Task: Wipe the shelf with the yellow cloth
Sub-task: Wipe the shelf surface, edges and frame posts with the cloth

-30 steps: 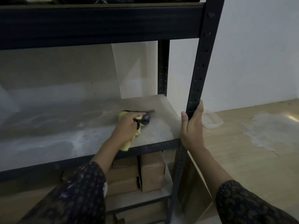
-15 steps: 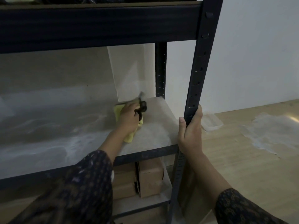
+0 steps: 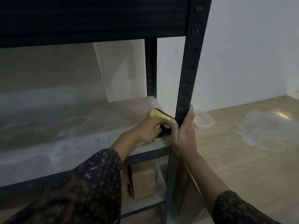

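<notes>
Left hand [image 3: 148, 130] clutches yellow cloth [image 3: 159, 115] lying front-to-back on shelf [image 3: 64, 126]; right hand [image 3: 184, 135] clasps the post [image 3: 189, 70].

I can read no text, label, brand or number anywhere in view. The brown cardboard box [image 3: 144, 181] on the lower shelf has a dark patch along its left edge, too dim and blurred to say whether it is print. The black slotted metal upright [image 3: 188, 70] that my right hand [image 3: 184, 133] grips shows only punched slots and two rivet heads. The yellow cloth [image 3: 157, 115] in my left hand [image 3: 148, 130] is plain fabric with a dark border.
</notes>
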A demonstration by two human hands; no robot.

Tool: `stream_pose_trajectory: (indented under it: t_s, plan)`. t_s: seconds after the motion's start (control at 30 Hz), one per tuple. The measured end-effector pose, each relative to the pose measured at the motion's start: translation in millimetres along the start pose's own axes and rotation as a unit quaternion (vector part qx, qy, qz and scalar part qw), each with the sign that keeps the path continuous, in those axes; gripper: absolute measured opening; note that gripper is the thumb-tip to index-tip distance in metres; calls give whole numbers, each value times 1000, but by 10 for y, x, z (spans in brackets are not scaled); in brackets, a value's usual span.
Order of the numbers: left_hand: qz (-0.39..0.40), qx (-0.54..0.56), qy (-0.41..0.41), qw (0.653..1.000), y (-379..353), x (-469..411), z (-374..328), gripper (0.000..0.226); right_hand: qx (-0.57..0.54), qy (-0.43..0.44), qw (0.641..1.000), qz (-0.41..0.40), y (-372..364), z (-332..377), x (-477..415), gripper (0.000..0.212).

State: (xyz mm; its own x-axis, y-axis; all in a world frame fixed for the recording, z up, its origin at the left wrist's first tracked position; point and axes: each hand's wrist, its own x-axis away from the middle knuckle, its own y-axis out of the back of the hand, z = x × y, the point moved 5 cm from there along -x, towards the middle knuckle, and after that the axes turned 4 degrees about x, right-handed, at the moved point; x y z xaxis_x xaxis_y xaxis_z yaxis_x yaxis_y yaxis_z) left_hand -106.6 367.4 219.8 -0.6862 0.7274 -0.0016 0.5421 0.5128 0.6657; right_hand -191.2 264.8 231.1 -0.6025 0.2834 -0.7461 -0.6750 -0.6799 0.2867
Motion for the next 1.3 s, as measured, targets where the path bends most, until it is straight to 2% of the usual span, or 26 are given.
stream_pose_trajectory:
  t_s: [0.2,0.3,0.4,0.43,0.53,0.6,0.67,0.73,0.93,0.97,1.03,1.1,1.13,1.17,1.2,1.27,1.3]
  plan:
    - [14,-74,-72,995,-17,591,-49,51,40,-9,999,14,-12,1,16,61]
    - [37,-97,-95,990,13,858,-50,49,50,-21,998,20,-6,-4,23,64]
    - [35,-73,-69,994,211,1164,24,45,48,-43,998,20,-15,26,28,63]
    - [6,-50,-50,997,331,1227,54,45,45,-49,998,15,-20,42,31,62]
    - [-165,7,-9,986,671,1182,153,42,36,-53,998,3,-24,89,42,59]
    - [-198,-15,30,980,634,995,181,41,38,-56,998,8,-28,83,43,59]
    - [-188,-56,53,979,456,809,212,40,39,-66,997,14,-34,72,43,60]
    - [-178,-99,42,978,338,744,202,41,39,-69,997,11,-31,65,38,60]
    - [-125,-123,-10,984,266,1310,110,45,34,-98,994,16,-7,75,44,62]
    - [-120,-123,-14,985,268,1416,114,44,65,-103,993,0,6,107,47,60]
    - [-140,-111,7,984,319,1575,149,40,178,-106,974,-91,56,237,95,56]
    - [-215,-67,43,973,437,1659,165,35,214,-75,954,-198,73,517,219,53]
    - [-264,-44,47,962,509,1670,143,33,194,-37,957,-211,31,682,273,49]
    - [-305,-34,39,951,578,1657,75,30,160,-6,970,-184,-52,829,308,41]
    - [-336,-30,30,941,631,1611,6,28,114,-4,986,-122,-161,937,312,30]
    - [-382,9,26,924,682,1484,-114,29,-10,-107,993,42,-431,994,234,10]
    - [-391,44,25,919,674,1407,-169,32,-83,-187,973,110,-558,980,186,8]
